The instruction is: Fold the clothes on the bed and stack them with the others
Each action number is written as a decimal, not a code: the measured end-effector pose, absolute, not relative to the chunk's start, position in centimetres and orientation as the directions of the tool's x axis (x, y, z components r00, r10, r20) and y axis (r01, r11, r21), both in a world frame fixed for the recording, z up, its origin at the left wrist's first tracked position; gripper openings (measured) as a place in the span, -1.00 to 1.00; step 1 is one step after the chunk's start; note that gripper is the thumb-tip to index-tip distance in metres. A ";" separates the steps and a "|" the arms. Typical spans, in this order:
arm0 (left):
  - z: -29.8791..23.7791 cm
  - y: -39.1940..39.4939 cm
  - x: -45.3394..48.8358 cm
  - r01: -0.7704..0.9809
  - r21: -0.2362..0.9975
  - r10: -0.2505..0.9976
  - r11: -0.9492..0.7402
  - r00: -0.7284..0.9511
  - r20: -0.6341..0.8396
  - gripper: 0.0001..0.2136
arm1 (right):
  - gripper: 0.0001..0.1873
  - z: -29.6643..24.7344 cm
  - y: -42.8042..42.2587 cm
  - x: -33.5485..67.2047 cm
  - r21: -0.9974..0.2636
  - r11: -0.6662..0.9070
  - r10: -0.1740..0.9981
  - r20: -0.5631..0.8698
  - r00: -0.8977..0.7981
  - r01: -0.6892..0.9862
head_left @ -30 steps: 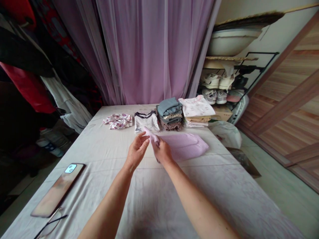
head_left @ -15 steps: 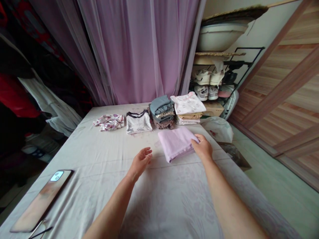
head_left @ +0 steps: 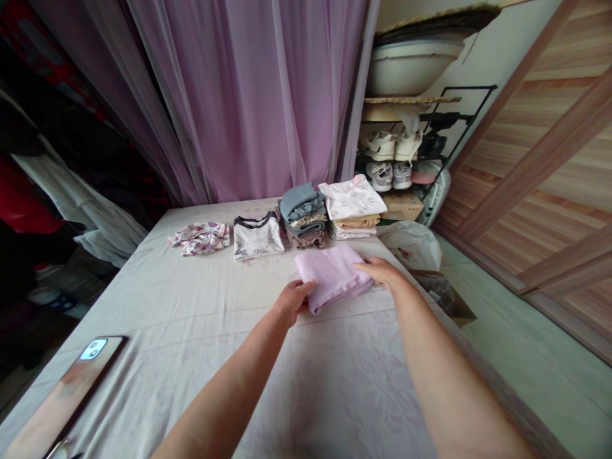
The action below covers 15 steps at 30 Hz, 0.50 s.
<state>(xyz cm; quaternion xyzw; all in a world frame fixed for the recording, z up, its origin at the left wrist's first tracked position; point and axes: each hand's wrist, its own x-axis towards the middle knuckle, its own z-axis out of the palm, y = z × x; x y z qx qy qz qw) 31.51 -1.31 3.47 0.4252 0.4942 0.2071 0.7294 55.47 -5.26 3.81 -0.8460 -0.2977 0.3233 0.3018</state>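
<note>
Both the left hand (head_left: 292, 303) and right hand (head_left: 382, 273) touch a folded lilac cloth (head_left: 332, 277), fingers open, not gripping

The left hand (head_left: 291, 303) touches the near left edge of a folded pink cloth (head_left: 332, 277) on the bed (head_left: 335, 382), while the right hand's fingers (head_left: 370, 268) rest on its right edge. Just beyond lie a white T-shirt (head_left: 255, 237) and a stack of folded clothes (head_left: 303, 217). A phone (head_left: 71, 389) lies well left.
</note>
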 end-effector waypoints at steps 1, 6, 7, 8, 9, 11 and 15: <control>3.4 -1.3 31.9 0.131 0.841 0.750 0.525 0.396 -0.530 -0.67 | -0.48 4.3 -5.4 55.1 -0.719 -0.638 0.701 -0.396 0.593 0.276; 3.5 1.1 29.1 0.190 0.900 0.857 0.393 0.280 -0.433 -0.32 | -0.16 5.7 -7.2 52.3 -0.762 -0.592 0.762 -0.422 0.491 0.264; 3.5 2.0 27.6 0.207 0.910 0.873 0.358 0.271 -0.405 -0.32 | -0.09 5.7 -7.6 51.7 -0.747 -0.596 0.778 -0.447 0.442 0.294; 3.4 3.0 25.9 0.300 0.918 0.893 0.259 0.288 -0.346 -0.35 | -0.04 5.6 -7.9 51.0 -0.720 -0.601 0.789 -0.467 0.398 0.348; 3.3 3.8 24.2 0.418 0.895 0.903 0.158 0.306 -0.302 -0.37 | -0.03 5.6 -8.1 50.4 -0.679 -0.600 0.798 -0.471 0.376 0.423; 2.9 5.1 21.3 0.640 0.767 0.923 -0.035 0.315 -0.220 -0.41 | -0.17 5.9 -8.0 48.8 -0.570 -0.558 0.830 -0.392 0.397 0.603; 2.5 5.2 20.4 0.799 0.456 0.913 -0.392 0.401 0.082 -0.49 | -0.56 7.8 -5.7 44.3 -0.418 -0.320 0.931 0.028 0.364 0.850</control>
